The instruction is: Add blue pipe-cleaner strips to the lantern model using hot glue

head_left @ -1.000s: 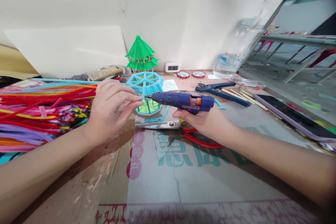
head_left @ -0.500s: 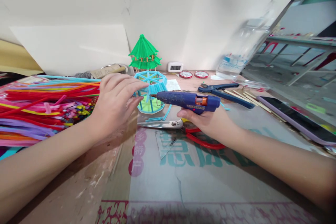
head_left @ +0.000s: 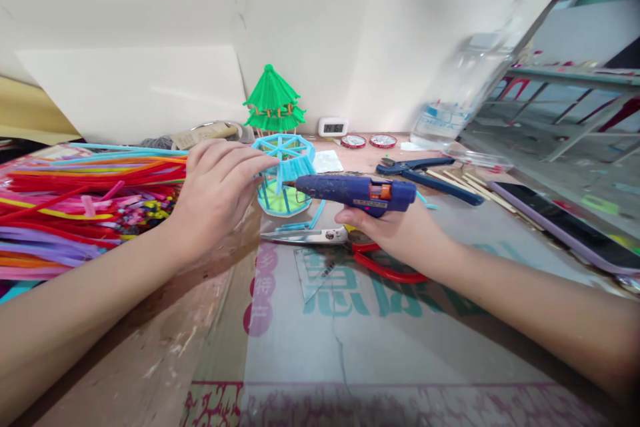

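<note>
A light-blue octagonal model (head_left: 299, 167), apparently made of pipe cleaners, stands on the table with spokes across its top and a yellow-green base. My left hand (head_left: 213, 197) is closed against its left side, fingertips at the upper rim; the thumb tip is partly hidden. In my right hand (head_left: 400, 227) is a dark-blue hot glue gun (head_left: 345, 191), gripped by its handle. Its nozzle points left, close to a light-blue strip at the model's front. Red-handled scissors (head_left: 317, 236) lie below the gun, partly covered by my right hand.
Bundled colourful pipe cleaners (head_left: 95, 180) cover the left side. A green tiered roof piece (head_left: 273, 103) stands behind the model, near a small digital clock (head_left: 333, 127). To the right lie blue-handled pliers (head_left: 425, 177), wooden sticks (head_left: 467, 183) and a phone (head_left: 560, 220). A clear bottle (head_left: 445, 107) stands behind.
Hardly anything differs. The whole view has shifted very slightly, and the glue gun's nozzle remains close to the model's front. Both hands keep their holds.
</note>
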`<state>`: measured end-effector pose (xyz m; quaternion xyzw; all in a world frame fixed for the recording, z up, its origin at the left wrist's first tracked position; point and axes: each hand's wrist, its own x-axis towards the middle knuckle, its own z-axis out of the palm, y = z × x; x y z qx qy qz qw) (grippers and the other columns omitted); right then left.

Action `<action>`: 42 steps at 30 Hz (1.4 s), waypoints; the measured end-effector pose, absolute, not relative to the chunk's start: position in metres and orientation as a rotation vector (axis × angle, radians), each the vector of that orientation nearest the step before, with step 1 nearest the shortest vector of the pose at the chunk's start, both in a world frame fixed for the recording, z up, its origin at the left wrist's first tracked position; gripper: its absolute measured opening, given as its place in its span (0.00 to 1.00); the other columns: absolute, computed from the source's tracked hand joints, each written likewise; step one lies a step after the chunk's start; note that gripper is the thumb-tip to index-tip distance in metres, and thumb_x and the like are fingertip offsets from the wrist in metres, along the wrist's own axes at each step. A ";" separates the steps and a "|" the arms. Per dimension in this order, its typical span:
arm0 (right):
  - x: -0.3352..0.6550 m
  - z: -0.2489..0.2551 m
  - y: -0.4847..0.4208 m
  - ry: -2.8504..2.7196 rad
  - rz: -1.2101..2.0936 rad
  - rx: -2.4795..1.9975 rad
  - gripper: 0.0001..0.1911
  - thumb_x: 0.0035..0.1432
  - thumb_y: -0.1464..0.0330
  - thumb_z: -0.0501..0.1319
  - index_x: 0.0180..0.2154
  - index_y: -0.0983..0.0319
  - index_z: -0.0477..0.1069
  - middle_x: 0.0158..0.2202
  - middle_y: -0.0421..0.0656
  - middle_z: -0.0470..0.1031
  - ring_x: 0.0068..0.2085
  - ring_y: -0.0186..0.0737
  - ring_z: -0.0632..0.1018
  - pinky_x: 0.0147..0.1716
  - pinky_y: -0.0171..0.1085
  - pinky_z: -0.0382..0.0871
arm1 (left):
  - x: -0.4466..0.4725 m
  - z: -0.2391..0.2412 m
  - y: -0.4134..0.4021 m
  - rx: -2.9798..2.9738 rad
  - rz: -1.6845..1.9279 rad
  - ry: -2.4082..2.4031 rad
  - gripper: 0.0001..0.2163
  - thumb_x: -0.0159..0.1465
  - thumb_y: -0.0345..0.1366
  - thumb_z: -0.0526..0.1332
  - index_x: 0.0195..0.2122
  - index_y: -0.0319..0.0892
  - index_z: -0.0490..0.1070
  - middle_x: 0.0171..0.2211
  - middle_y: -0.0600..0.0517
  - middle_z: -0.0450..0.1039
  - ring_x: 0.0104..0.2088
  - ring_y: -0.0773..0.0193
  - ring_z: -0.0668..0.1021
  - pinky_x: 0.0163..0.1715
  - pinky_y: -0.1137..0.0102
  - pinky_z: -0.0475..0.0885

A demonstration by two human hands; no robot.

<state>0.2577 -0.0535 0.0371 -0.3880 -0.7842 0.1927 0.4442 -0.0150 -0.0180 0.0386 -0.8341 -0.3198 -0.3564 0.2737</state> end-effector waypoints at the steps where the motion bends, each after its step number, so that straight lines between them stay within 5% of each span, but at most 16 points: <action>1: 0.258 0.037 -0.053 -1.938 0.485 -0.962 0.09 0.57 0.61 0.67 0.35 0.59 0.75 0.33 0.41 0.81 0.37 0.46 0.81 0.41 0.44 0.77 | -0.015 0.039 -0.018 -2.248 -0.942 -0.869 0.15 0.68 0.32 0.58 0.54 0.50 0.72 0.49 0.50 0.78 0.52 0.53 0.76 0.55 0.54 0.65; 30: 0.260 0.030 -0.052 -1.911 0.574 -0.913 0.10 0.53 0.61 0.70 0.33 0.58 0.75 0.32 0.39 0.81 0.36 0.42 0.81 0.39 0.40 0.77 | -0.019 0.038 -0.015 -2.212 -0.888 -0.842 0.14 0.68 0.33 0.59 0.54 0.49 0.70 0.49 0.50 0.78 0.52 0.54 0.76 0.55 0.55 0.65; 42: 0.286 0.060 -0.043 -1.644 0.632 -0.985 0.21 0.61 0.49 0.60 0.29 0.58 0.75 0.30 0.43 0.78 0.32 0.40 0.77 0.35 0.39 0.73 | -0.017 0.034 -0.014 -2.238 -0.976 -0.876 0.16 0.66 0.35 0.60 0.55 0.45 0.68 0.52 0.46 0.74 0.56 0.52 0.73 0.58 0.53 0.65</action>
